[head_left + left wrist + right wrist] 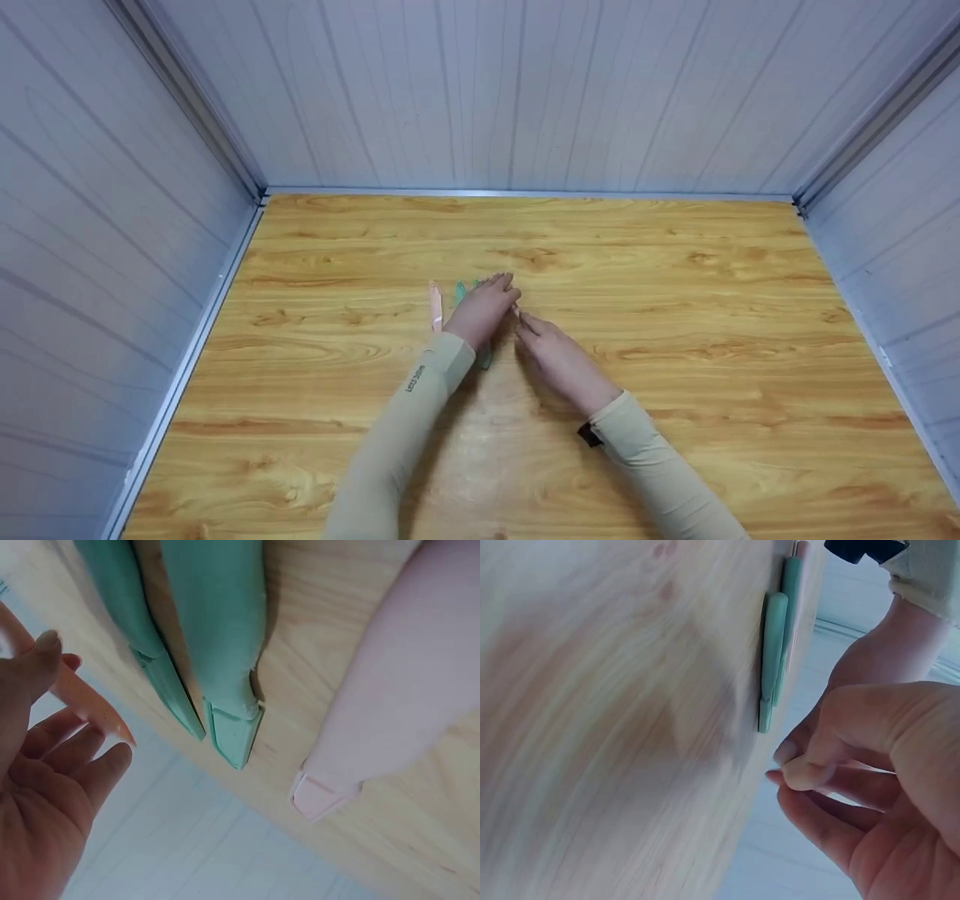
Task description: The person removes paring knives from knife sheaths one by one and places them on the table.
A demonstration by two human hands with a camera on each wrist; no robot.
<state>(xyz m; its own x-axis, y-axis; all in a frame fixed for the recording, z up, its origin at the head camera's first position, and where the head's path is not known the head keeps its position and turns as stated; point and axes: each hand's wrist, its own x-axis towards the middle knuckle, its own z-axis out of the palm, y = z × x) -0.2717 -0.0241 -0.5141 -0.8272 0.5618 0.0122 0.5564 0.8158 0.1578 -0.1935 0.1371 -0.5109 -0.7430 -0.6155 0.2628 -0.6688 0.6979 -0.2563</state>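
Both hands meet over the middle of the wooden table point(675, 300). My left hand point(486, 306) holds an orange-pink eyebrow razor point(94, 709) between thumb and fingers, its pointed end sticking out past them. Just to the right, my right hand point(559, 360) has thumb and fingertip point(806, 772) pinched together at the other end of the same razor, mostly hidden by the fingers. Under and beside my left wrist lie two green eyebrow razors point(217, 622) and a pink one point(436, 306), roughly side by side, with capped ends pointing to the far side.
Pale panelled walls point(480, 97) enclose the table at the back and both sides, with a metal strip point(525, 193) along the far edge. Light sleeves point(420, 405) cover both forearms. A small black item point(589, 434) shows at the right cuff.
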